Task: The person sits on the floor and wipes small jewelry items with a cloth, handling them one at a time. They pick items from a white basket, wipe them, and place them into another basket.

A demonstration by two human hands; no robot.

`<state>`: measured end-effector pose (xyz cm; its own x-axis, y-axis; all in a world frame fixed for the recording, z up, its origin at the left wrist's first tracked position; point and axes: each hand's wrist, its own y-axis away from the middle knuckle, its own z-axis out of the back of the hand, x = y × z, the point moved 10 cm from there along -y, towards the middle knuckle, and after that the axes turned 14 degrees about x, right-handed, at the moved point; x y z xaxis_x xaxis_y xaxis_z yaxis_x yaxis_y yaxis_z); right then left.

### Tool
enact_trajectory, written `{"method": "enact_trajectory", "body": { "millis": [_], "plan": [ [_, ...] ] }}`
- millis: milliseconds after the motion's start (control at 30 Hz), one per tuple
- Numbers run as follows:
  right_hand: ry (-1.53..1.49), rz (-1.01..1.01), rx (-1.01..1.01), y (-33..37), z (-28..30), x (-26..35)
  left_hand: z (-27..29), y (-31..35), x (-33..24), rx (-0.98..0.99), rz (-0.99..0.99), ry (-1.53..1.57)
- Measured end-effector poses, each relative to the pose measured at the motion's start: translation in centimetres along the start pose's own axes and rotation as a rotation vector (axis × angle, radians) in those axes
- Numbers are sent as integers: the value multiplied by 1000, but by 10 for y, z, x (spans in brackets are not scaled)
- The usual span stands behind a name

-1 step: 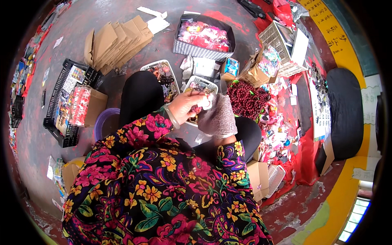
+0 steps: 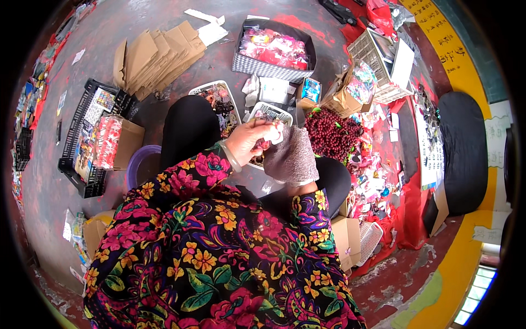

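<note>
My left hand (image 2: 246, 144) is closed, thumb and fingers pinching a small shiny white piece (image 2: 278, 134) whose kind I cannot make out. A grey-brown terry cloth (image 2: 289, 158) covers my right hand (image 2: 303, 189) like a mitt, hiding its fingers, and its upper edge meets the white piece. Both hands are close together above a small white basket (image 2: 285, 116) of little mixed items, partly hidden by them. Left of it stands a larger white basket (image 2: 234, 101) holding dark and coloured hair-tie-like loops.
Dark red beads (image 2: 333, 134) lie heaped to the right, beside scattered small packets (image 2: 372, 189). Ahead stands a patterned bin (image 2: 274, 71) of pink packages. On the left are a black crate (image 2: 82, 129), a purple bucket (image 2: 131, 170) and flattened cardboard (image 2: 159, 57).
The white piece and my left fingertips have shifted very slightly against the cloth. Everything else looks the same.
</note>
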<state>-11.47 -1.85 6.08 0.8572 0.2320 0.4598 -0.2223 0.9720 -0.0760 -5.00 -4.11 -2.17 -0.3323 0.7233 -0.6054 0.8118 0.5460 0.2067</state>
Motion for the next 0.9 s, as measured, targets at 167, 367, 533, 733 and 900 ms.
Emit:
{"method": "enact_trajectory", "body": {
  "millis": [167, 367, 533, 733, 900],
  "plan": [
    [-34, 56, 33, 0, -11, 2, 5, -2, -2, -4, -13, -66],
    [-60, 43, -149, 17, 10, 0, 1, 1, 11, 27, 46, -59],
    [-44, -21, -149, 21, 6, -17, 12, 1, 17, 17, 73, 29],
    [-229, 43, -166, 15, 26, 2, 48, 1, 20, -154, 63, 17],
    [-169, 74, -395, 23, 47, 7, 52, 5, 5, -207, -17, 107]
  ]
}}
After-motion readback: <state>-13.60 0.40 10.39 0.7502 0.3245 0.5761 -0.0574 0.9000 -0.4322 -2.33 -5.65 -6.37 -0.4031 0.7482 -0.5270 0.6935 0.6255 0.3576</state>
